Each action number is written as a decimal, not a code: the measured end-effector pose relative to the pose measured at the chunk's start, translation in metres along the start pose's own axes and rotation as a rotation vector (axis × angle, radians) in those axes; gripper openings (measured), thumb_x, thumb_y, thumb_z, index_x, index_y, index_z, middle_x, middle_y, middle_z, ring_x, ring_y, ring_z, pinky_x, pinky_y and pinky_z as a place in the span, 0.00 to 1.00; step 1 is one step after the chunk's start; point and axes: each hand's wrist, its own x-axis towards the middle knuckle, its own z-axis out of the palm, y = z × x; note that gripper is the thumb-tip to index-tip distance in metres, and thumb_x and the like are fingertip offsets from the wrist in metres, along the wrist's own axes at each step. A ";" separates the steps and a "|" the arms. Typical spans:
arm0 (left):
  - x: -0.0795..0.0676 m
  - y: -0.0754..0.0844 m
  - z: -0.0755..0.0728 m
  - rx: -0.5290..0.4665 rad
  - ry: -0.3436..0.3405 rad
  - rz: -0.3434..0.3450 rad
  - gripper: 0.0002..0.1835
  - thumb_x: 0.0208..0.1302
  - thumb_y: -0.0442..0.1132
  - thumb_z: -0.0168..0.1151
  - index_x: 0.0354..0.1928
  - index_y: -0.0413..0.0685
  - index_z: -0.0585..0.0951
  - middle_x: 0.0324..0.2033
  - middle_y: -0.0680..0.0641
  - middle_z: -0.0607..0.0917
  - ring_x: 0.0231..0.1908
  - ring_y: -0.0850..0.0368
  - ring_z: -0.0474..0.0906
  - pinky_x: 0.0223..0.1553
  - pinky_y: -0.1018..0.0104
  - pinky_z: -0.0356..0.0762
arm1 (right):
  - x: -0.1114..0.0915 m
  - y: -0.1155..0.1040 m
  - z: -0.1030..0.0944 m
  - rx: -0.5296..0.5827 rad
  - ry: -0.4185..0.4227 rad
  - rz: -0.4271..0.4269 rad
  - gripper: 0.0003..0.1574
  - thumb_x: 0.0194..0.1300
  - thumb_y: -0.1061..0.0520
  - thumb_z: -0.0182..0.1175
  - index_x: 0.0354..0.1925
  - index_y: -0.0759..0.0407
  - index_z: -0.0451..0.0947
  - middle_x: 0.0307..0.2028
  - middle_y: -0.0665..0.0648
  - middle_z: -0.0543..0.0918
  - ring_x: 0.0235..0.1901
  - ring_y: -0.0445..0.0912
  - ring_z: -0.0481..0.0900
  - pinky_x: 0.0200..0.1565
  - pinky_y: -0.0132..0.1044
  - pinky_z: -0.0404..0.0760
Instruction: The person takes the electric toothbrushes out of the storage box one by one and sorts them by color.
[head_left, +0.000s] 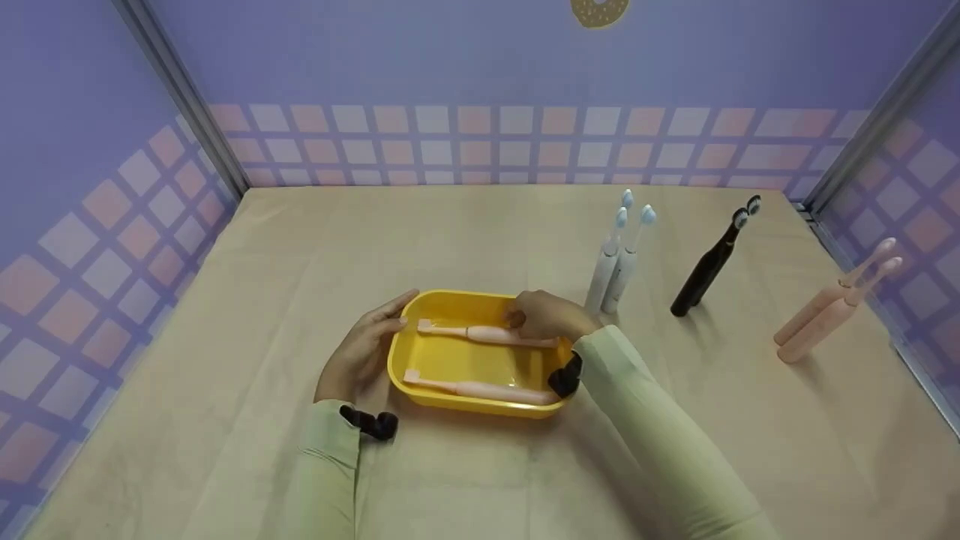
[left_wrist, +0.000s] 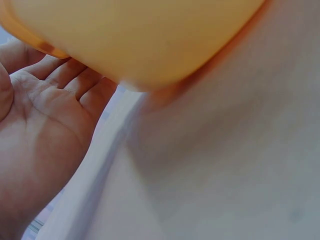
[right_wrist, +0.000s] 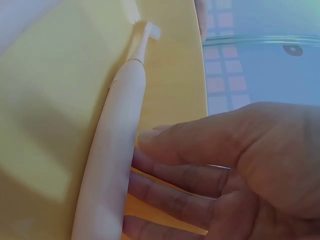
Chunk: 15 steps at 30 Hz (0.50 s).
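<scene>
A yellow plastic tray [head_left: 465, 300] sits in front of me with two pale pink electric toothbrushes lying inside. My left hand [head_left: 364, 352] holds its left end, thumb at the rim and fingers along the outer wall; the left wrist view shows the palm [left_wrist: 50, 115] beside the tray's wall [left_wrist: 150, 40]. Over the far right side reaches my right hand [head_left: 551, 315], next to the far toothbrush [head_left: 487, 334]. In the right wrist view its fingertips meet the side of the handle [right_wrist: 110, 145], while the thumb [right_wrist: 175, 142] stands off it. Nearer me lies the second toothbrush [head_left: 495, 391].
Right of the tray, several white electric toothbrushes [head_left: 619, 277] with blue-tinted heads stand upright. Further right are two black toothbrushes [head_left: 705, 274] and two pink toothbrushes [head_left: 817, 322], also upright. Tiled-pattern walls [head_left: 517, 142] border the beige tabletop [head_left: 390, 232].
</scene>
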 end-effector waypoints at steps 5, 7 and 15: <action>0.000 0.000 0.000 0.004 0.009 -0.008 0.29 0.73 0.32 0.42 0.75 0.49 0.56 0.74 0.50 0.56 0.70 0.48 0.60 0.68 0.56 0.64 | 0.000 -0.001 0.001 0.004 -0.008 0.027 0.25 0.58 0.69 0.55 0.55 0.64 0.78 0.53 0.62 0.81 0.56 0.54 0.78 0.60 0.45 0.76; 0.000 0.001 0.001 0.006 0.010 -0.009 0.30 0.73 0.32 0.42 0.75 0.49 0.56 0.74 0.50 0.56 0.71 0.49 0.59 0.68 0.56 0.63 | 0.000 -0.001 0.001 0.002 -0.013 0.037 0.25 0.57 0.70 0.54 0.54 0.63 0.78 0.52 0.62 0.82 0.54 0.53 0.78 0.59 0.46 0.77; 0.001 0.000 0.000 0.019 0.011 0.000 0.30 0.72 0.32 0.43 0.75 0.48 0.55 0.75 0.50 0.53 0.72 0.50 0.57 0.69 0.57 0.62 | -0.001 -0.002 0.004 0.046 -0.018 0.099 0.26 0.57 0.72 0.55 0.54 0.60 0.79 0.50 0.60 0.82 0.46 0.49 0.76 0.55 0.43 0.79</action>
